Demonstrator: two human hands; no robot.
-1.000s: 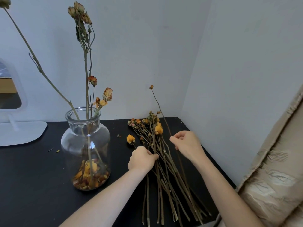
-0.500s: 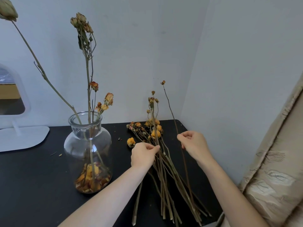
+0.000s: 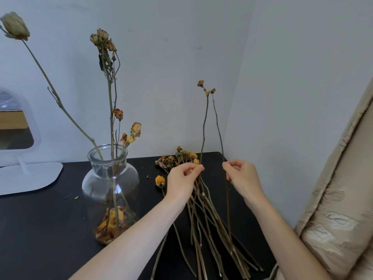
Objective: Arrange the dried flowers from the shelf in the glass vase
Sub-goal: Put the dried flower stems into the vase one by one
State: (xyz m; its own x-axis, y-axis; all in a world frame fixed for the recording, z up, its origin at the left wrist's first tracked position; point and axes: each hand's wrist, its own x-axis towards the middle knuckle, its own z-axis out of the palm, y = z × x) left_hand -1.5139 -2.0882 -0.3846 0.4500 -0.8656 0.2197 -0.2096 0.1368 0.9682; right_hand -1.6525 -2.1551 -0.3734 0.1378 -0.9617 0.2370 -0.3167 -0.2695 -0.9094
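Observation:
A clear glass vase (image 3: pixel 110 178) stands on the black shelf top (image 3: pixel 40 229), with dried petals at its bottom and a few tall dried flowers (image 3: pixel 110 87) in it. To its right lies a bundle of dried flowers (image 3: pixel 203 215), orange heads toward the wall. My left hand (image 3: pixel 184 178) pinches one thin stem (image 3: pixel 204 126) held upright above the bundle. My right hand (image 3: pixel 241 175) pinches a second thin stem (image 3: pixel 219 130), also upright, its lower end trailing down to the bundle.
A white mirror on a flat stand (image 3: pixel 18 156) sits at the left back. A loose orange flower head (image 3: pixel 160 180) and small crumbs lie between vase and bundle. White walls close the corner behind and right. A beige cushion (image 3: pixel 341 209) fills the right edge.
Both hands have risen from the bundle, each lifting a thin stem upright. The two stem tips now stand high and close together against the wall.

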